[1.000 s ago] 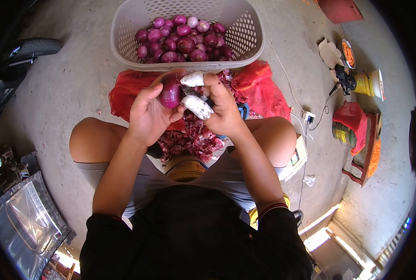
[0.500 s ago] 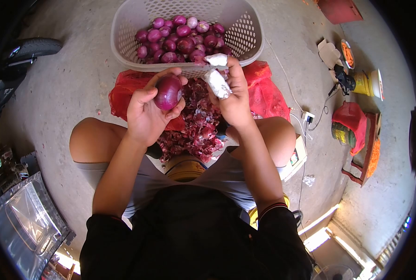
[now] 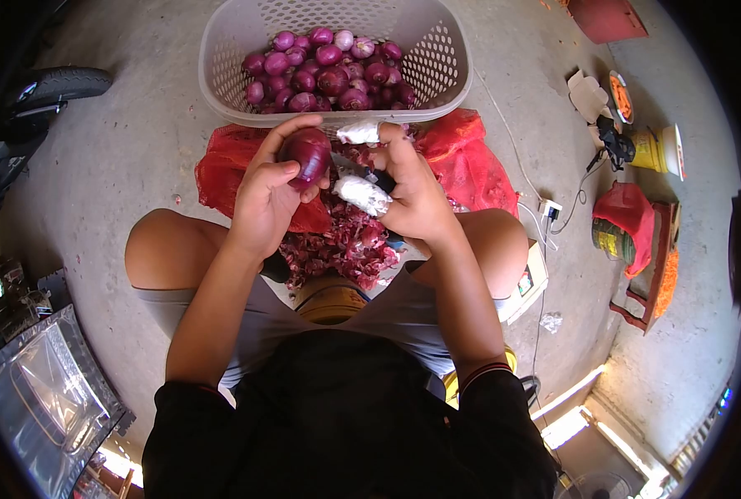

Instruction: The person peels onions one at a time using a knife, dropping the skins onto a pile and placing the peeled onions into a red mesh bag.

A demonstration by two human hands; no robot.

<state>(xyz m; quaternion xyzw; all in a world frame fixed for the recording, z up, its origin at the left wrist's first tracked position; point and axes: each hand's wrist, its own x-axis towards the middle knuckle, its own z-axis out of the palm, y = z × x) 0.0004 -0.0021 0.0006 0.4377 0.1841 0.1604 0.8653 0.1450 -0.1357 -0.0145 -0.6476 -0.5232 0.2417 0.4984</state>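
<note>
A purple-red onion [image 3: 307, 158] sits in my left hand [image 3: 260, 196], with the fingers curled behind it and the thumb along its lower side. Close by on the right, my right hand [image 3: 420, 193] is closed around a small knife [image 3: 382, 180]. Only its dark handle and a bit of blade show between the fingers. White wrapping [image 3: 364, 195] covers the thumb and index fingertip of that hand. Beneath both hands lies a heap of onion skins [image 3: 349, 245] on red mesh sacking [image 3: 467, 166].
A grey perforated basket [image 3: 212, 71] with several onions [image 3: 333, 81] stands just ahead. My bent knees flank the skins. To the right are a white cable [image 3: 503, 129], a power socket [image 3: 551, 208], a yellow bucket [image 3: 651, 150] and a wooden stool [image 3: 659, 266]. A wheel [image 3: 71, 81] is at left.
My right hand has moved left and slightly down, bringing its wrapped fingers near the onion. The onion has turned and shifted a little right in my left hand.
</note>
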